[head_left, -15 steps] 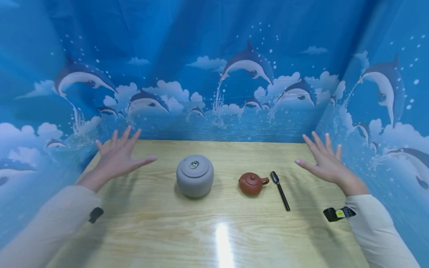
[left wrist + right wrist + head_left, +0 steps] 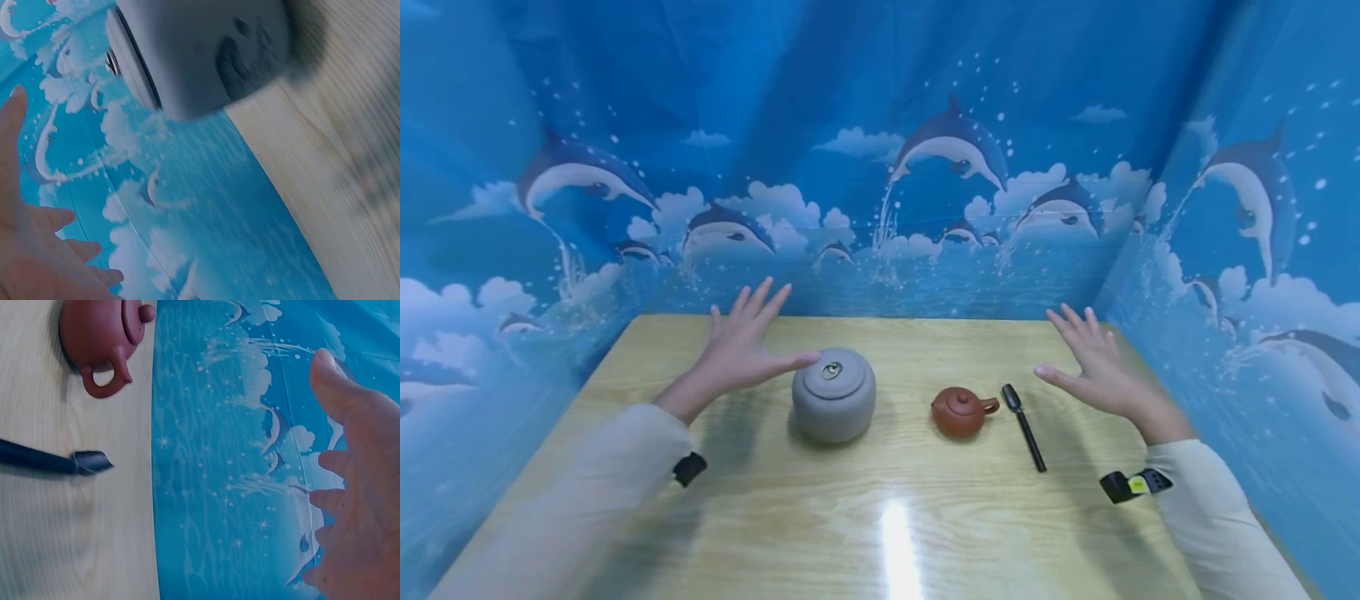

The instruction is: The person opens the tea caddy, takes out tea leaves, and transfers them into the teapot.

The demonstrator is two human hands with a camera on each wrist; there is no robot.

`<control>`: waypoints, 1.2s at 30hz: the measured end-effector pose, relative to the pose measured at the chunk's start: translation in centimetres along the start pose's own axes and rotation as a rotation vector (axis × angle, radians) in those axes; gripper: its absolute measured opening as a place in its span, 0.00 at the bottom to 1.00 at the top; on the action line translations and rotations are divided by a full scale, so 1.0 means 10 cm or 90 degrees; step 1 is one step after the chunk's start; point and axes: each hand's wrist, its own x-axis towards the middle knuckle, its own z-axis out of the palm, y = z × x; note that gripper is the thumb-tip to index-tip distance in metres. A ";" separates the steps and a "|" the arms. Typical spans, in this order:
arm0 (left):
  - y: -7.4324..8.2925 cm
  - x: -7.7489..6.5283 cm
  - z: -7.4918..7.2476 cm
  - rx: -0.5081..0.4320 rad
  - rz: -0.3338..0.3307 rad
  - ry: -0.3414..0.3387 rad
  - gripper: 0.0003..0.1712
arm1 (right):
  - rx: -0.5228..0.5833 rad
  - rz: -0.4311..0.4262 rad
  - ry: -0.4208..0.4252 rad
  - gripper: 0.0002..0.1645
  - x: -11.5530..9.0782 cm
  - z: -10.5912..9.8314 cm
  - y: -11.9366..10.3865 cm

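A grey round lidded jar point(image 2: 833, 396) stands mid-table, with a metal ring on its lid; it fills the top of the left wrist view point(image 2: 206, 56). My left hand point(image 2: 741, 350) hovers just left of it, fingers spread, thumb near the lid, holding nothing. A small brown clay teapot point(image 2: 960, 410) sits to the right of the jar, and shows again in the right wrist view point(image 2: 103, 340). A black scoop point(image 2: 1024, 425) lies beside the teapot point(image 2: 56, 461). My right hand point(image 2: 1093, 371) floats right of the scoop, fingers spread and empty.
The light wooden table point(image 2: 880, 517) is walled on three sides by a blue dolphin-print curtain point(image 2: 880, 167). Black wrist straps point(image 2: 1135, 483) sit on both pale sleeves. A light glare marks the table's front centre.
Both hands have moved inward. The left hand went right, up to the jar; the right hand drifted left toward the scoop. The objects stay put.
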 end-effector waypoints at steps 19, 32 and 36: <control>0.77 0.26 0.46 -0.168 0.080 -0.039 0.62 | 0.135 -0.059 0.016 0.49 0.09 0.43 -0.06; 1.16 0.33 0.89 -0.237 0.124 -0.078 0.63 | 0.186 -0.068 0.033 0.45 0.10 0.67 -0.14; 1.23 0.33 1.04 -0.256 0.122 -0.092 0.63 | 0.191 -0.074 0.042 0.44 0.10 0.73 -0.16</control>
